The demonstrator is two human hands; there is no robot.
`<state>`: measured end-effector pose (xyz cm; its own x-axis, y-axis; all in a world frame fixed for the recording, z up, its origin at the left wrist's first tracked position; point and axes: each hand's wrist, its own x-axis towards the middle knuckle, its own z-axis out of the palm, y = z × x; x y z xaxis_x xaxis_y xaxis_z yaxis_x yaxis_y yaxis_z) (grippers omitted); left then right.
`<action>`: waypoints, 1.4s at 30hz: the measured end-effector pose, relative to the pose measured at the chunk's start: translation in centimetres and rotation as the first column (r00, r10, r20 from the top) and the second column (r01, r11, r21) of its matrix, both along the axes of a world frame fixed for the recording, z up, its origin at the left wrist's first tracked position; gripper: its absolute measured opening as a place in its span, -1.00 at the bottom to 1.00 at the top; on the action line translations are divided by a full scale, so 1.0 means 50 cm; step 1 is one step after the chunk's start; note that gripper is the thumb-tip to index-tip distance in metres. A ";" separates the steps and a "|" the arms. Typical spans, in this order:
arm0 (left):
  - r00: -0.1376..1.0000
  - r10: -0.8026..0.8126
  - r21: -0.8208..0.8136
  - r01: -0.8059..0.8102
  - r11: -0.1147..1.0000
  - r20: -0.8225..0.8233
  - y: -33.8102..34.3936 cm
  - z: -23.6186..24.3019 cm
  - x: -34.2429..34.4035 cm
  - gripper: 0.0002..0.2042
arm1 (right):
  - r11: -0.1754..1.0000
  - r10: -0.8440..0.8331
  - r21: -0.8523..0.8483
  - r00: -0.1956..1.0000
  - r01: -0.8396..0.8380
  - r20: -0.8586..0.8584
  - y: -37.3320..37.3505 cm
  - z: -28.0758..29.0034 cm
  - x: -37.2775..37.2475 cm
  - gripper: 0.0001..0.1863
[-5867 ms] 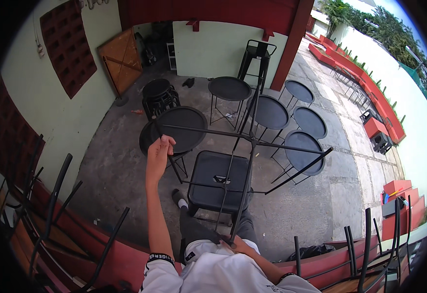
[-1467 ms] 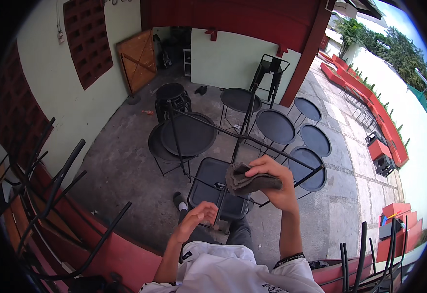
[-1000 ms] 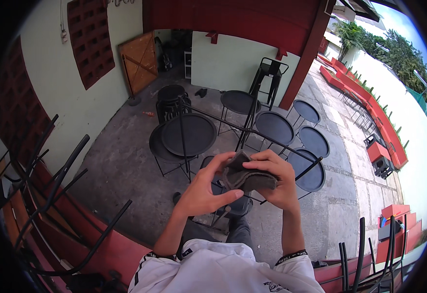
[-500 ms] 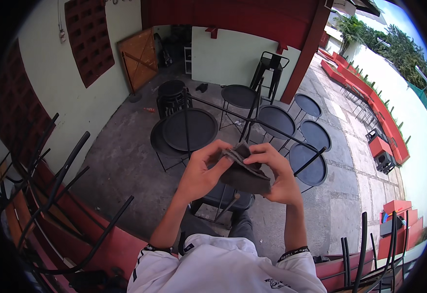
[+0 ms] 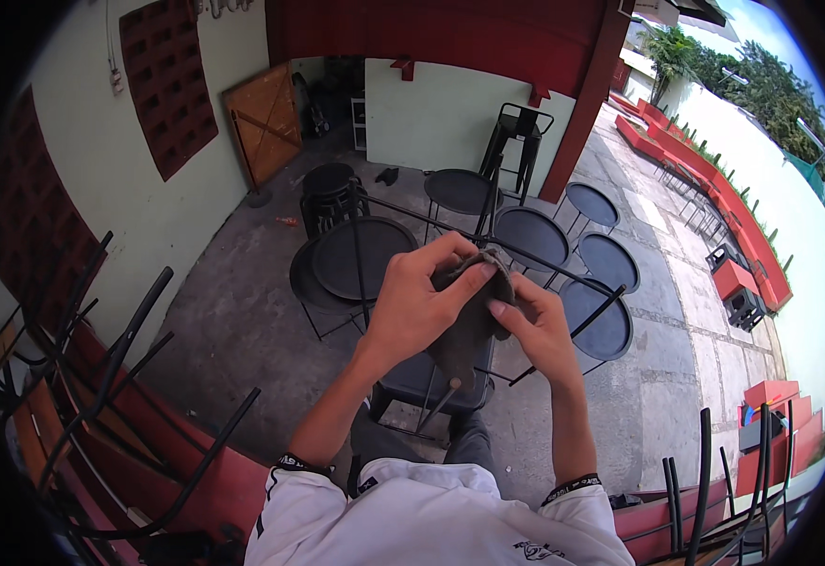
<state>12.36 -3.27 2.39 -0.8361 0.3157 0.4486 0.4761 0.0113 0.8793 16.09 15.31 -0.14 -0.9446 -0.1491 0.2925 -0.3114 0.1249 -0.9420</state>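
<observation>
Blk stool seat [image 5: 407, 379] partly hid behind gry cloth [image 5: 458, 341].

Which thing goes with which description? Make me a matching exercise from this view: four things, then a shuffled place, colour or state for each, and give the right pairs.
Things:
1. cloth
2. wooden door
3. low stool
4. tall chair

Descriptions:
A. in front of the pale wall, near the red post
B. pinched by the left hand and the right hand
C. orange-brown, with a diagonal brace
D. black, partly hidden by the cloth

Right pairs: 1-B, 2-C, 3-D, 4-A
</observation>
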 end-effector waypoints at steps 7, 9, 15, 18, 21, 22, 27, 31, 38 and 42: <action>0.997 0.074 -0.024 -0.075 0.997 -0.037 0.001 0.006 -0.046 -0.86 | 0.990 -0.016 0.136 0.984 0.041 -0.176 0.025 0.037 -0.032 -0.84; 0.997 0.057 0.005 -0.057 0.998 -0.048 -0.001 0.008 -0.046 -0.85 | 0.983 -0.032 0.171 0.977 0.069 -0.213 0.030 0.053 -0.035 -0.79; 0.962 0.117 0.124 -0.088 0.988 -0.248 0.015 0.011 -0.102 -0.82 | 0.926 -0.107 0.260 0.853 0.272 -0.511 0.034 0.117 -0.073 -0.74; 0.956 0.118 0.201 -0.064 0.978 -0.269 0.025 0.018 -0.128 -0.78 | 0.891 -0.154 0.267 0.796 0.368 -0.585 0.030 0.149 -0.092 -0.77; 0.975 0.081 0.286 -0.018 0.958 -0.207 0.019 0.001 -0.114 -0.78 | 0.888 -0.111 0.303 0.801 0.346 -0.588 0.023 0.138 -0.077 -0.81; 0.977 0.076 0.242 -0.026 0.970 -0.199 0.003 -0.021 -0.105 -0.80 | 0.893 -0.062 0.342 0.830 0.294 -0.554 0.022 0.124 -0.066 -0.83; 1.000 0.019 0.140 -0.017 0.990 -0.011 -0.032 -0.102 -0.062 -0.84 | 0.894 0.034 0.439 0.961 0.093 -0.275 0.031 0.065 -0.040 -0.83; 0.988 0.027 0.182 -0.055 0.982 0.151 -0.020 -0.125 -0.069 -0.77 | 0.956 -0.050 0.274 0.978 0.106 -0.205 0.018 0.044 -0.061 -0.78; 0.945 -0.108 0.253 0.028 0.967 0.308 -0.001 -0.209 -0.092 -0.58 | 0.917 -0.080 0.383 0.992 0.112 -0.097 0.023 -0.002 -0.074 -0.74; 0.559 -0.612 0.580 0.263 0.771 0.559 0.000 -0.211 -0.089 -0.59 | 0.978 -0.066 0.182 0.978 0.103 -0.200 0.015 -0.040 -0.082 -0.70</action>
